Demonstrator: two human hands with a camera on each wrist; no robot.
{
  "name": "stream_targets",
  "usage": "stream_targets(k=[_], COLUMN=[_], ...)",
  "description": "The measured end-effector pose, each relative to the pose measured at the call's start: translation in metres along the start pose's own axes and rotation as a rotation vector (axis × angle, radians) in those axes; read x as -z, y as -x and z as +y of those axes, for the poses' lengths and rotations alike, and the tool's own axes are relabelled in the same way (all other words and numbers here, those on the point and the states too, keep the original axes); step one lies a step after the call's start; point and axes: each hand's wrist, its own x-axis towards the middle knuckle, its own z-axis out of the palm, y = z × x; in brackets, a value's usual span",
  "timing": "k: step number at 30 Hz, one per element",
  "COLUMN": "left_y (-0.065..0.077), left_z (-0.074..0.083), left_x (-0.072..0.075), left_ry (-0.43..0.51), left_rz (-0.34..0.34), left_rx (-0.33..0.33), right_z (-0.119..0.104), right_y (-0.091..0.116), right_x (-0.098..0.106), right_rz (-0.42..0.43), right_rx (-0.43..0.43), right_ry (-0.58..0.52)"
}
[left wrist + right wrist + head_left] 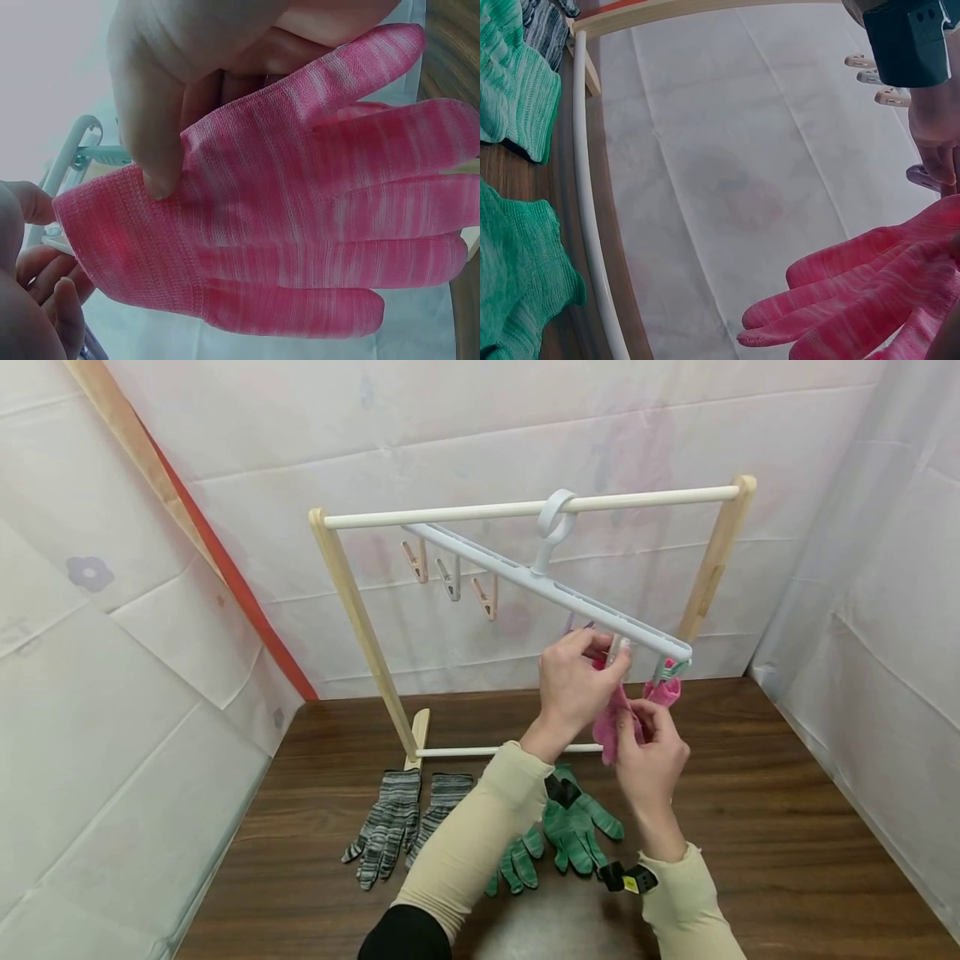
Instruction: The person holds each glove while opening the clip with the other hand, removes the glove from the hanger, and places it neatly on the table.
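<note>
My left hand [576, 681] is raised just under the front half of the white hanger [517, 572], pinching a pale clothespin [616, 648] at the cuff of a pink knit glove [262, 202]. Lower down, my right hand [654, 752] pinches that glove from its right side; its thumb presses near the cuff in the left wrist view. The glove's fingers hang downward. Just beyond, a green clothespin [667, 670] at the hanger's end grips another pink glove [663, 693]. A purple clothespin [922, 177] hangs close to my left hand.
The hanger hooks over a wooden rack's white top bar [450, 514]. Several pale clothespins [450, 578] hang toward its far end. Grey striped gloves [392, 822] and green gloves [577, 827] lie on the wooden table [787, 827]. A white lower bar [585, 187] runs behind them.
</note>
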Motion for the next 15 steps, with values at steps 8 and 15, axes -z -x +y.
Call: stream_targets(k=[8,15], left_y=[-0.001,-0.003], left_z=[0.001,0.001], left_x=[0.002,0.005], left_ry=[0.042,0.088], left_rz=[-0.019,-0.038], left_rx=[0.017,0.014], right_z=[0.003,0.004], right_y=[0.0,0.0], right_x=[0.005,0.012], right_rz=[-0.001,-0.005], right_rx=[0.0,0.011], right_ry=[0.007,0.069])
